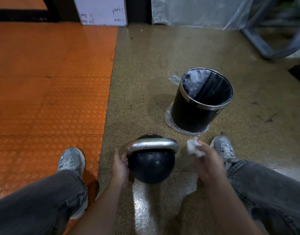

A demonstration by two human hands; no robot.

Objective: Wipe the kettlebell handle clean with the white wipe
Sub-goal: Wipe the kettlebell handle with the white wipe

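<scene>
Kettlebell [151, 165] on floor [162, 65] between hands. Left hand [120, 164] cups its side, fingers relaxed; right hand [208, 160] pinches white wipe [194, 148], just beside handle [151, 144], apart.

Black kettlebell [151, 167], silver handle [152, 144]; crumpled white wipe [193, 147] beside it.

Black kettlebell [151, 167], silver handle [151, 144] — white wipe [194, 148] — orange studded floor [49, 92]

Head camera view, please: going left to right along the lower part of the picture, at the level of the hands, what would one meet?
Left shoe → left hand → kettlebell → white wipe → right hand → right shoe.
</scene>
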